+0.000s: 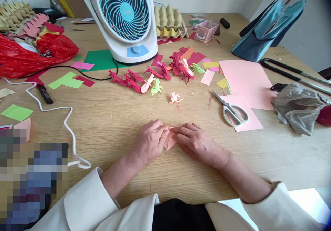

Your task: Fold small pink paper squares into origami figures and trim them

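Between my two hands lies a small folded piece of pink paper point(169, 142) on the wooden table. My left hand point(150, 139) is closed, its thumb and index finger pinching the paper's upper left part. My right hand point(198, 141) rests on its right side, fingers pressed together on the edge; part of the paper is hidden under them. Just beyond my hands sits a pale pink folded paper figure point(175, 98). Farther back is a row of folded figures in dark red, pink and light green, including a green paper figure point(156, 87).
White-handled scissors point(234, 115) lie on pink sheets point(248, 82) to the right. A fan point(126, 20) stands at the back, near egg trays point(169, 19). A white cable point(69, 120) and green paper point(17, 112) are at left. A blue bag point(266, 31) stands at far right.
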`<action>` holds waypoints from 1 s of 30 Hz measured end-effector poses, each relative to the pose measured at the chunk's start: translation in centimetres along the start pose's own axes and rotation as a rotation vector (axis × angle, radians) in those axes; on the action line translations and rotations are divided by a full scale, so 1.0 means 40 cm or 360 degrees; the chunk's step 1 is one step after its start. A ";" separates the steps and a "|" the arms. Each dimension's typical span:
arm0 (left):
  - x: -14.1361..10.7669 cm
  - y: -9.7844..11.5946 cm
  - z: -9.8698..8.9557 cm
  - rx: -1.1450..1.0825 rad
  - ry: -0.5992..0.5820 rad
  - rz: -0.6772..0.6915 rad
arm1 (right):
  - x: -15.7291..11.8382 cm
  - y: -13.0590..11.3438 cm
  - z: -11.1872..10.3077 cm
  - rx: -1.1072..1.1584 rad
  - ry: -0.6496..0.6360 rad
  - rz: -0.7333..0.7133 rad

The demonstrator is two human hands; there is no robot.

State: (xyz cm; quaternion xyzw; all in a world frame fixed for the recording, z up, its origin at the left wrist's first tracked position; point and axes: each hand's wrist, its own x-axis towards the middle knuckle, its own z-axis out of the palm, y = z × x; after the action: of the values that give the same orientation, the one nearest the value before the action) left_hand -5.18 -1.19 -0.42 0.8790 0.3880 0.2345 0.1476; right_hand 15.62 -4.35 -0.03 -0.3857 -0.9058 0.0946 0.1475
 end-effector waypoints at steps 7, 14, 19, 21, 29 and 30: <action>-0.003 0.001 -0.019 -0.0047 -0.0109 -0.0010 | 0.002 0.000 -0.003 0.0010 0.0011 -0.0004; -0.022 -0.005 -0.003 -0.0004 0.0090 0.0012 | 0.000 0.004 0.003 0.0006 0.0014 -0.0015; -0.026 -0.015 0.014 0.0049 0.0132 0.0082 | -0.003 0.008 -0.001 -0.0007 0.0024 -0.0039; -0.027 -0.016 0.016 0.0076 0.0091 0.0080 | -0.002 0.010 -0.003 -0.0009 0.0028 -0.0055; -0.024 -0.006 0.009 0.0142 -0.0027 0.0129 | -0.001 0.016 -0.003 -0.0023 0.0022 -0.0069; -0.023 -0.006 0.008 0.0136 -0.0049 0.0148 | -0.001 0.017 -0.003 -0.0026 0.0021 -0.0071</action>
State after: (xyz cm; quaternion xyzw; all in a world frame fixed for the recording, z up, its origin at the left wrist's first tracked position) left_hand -5.68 -1.74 -1.07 0.9051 0.3541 0.2108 0.1047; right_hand 16.15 -3.91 -0.14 -0.3673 -0.9139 0.0812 0.1524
